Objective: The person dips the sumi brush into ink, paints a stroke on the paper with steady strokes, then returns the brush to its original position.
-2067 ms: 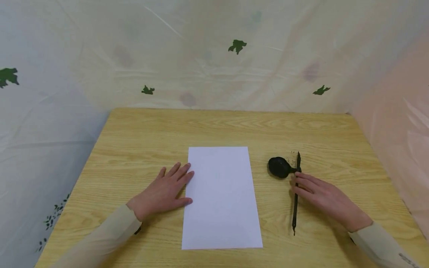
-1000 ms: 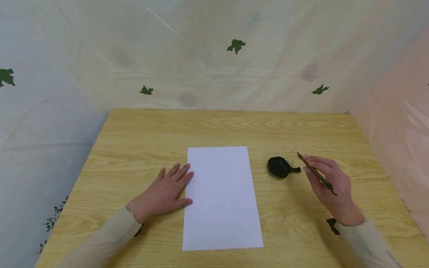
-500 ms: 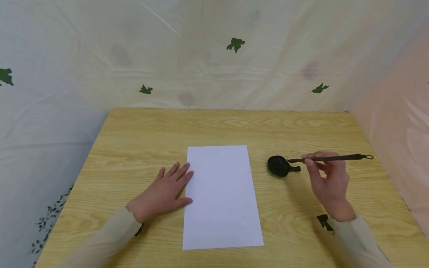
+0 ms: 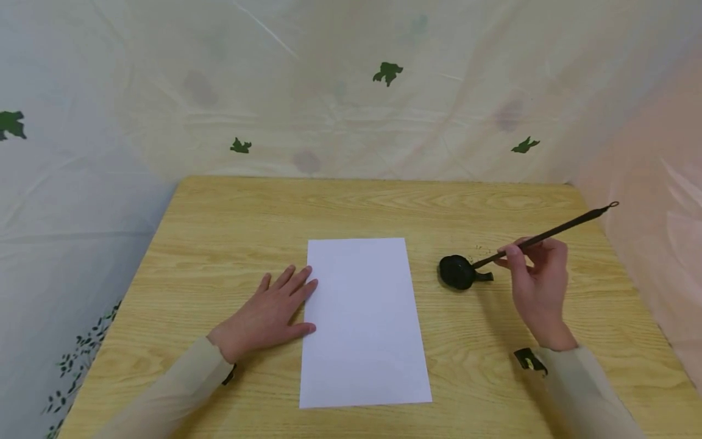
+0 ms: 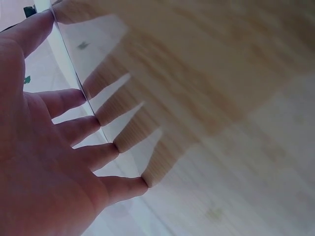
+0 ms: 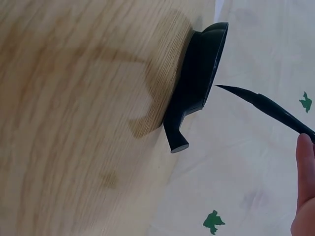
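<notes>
My left hand (image 4: 263, 320) lies with fingers spread, its fingertips on the left edge of a white sheet of paper (image 4: 363, 323). To the right of the sheet, my right hand (image 4: 540, 283) pinches a dark writing brush (image 4: 570, 226) with a hanging loop at its upper end. The brush slants, its loop end up to the right and its tip down to the left. In the right wrist view the pointed bristles (image 6: 238, 92) are right at the rim of a black ink dish (image 6: 198, 69), whose short handle (image 6: 174, 132) points away from its bowl.
Both hands work over a wood-grain table (image 4: 351, 207). Small dark specks (image 4: 482, 249) mark it behind the dish's handle. Pale cloth (image 4: 329, 91) with green bird shapes hangs behind the table and along both sides.
My right hand has picked up the brush from the table and turned it, bringing its tip to the ink dish and its loop end upward. My left hand has stayed on the paper.
</notes>
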### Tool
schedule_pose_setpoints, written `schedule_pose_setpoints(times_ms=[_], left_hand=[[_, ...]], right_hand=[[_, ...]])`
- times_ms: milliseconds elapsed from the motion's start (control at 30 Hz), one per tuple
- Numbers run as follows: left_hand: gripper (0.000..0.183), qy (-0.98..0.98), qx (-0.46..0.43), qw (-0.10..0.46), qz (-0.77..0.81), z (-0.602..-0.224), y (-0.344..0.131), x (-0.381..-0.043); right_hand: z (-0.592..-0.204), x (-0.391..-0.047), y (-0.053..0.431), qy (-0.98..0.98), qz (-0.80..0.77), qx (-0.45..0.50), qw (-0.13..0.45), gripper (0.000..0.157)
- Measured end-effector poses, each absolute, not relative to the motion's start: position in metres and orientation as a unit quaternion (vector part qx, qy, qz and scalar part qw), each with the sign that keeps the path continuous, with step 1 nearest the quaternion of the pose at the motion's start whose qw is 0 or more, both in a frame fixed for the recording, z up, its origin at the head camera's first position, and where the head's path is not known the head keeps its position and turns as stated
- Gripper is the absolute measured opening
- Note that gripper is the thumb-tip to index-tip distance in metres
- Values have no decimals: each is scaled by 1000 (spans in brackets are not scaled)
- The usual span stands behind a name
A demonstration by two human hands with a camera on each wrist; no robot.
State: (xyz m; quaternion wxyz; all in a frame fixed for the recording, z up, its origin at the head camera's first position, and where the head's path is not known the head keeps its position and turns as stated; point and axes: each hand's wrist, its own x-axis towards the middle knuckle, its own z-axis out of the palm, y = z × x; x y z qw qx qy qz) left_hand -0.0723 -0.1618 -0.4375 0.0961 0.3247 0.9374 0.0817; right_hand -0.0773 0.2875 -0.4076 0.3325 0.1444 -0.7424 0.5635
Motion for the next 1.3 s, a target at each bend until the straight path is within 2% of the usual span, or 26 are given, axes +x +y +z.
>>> schedule_pose_setpoints(times_ms=[167,1033,1300], left_hand=[[82,937,324,98,82,-437,-161,-72],[81,937,324,104,81,-438,-162,-73],[71,938,323,92,86,-436,-162,-72]], right_hand=[[-412,-81,289,-727,591,144,318,36],[-418,-82,292,-807,501,97,297,30],[-414,-81,291,-811,487,111,304,33]])
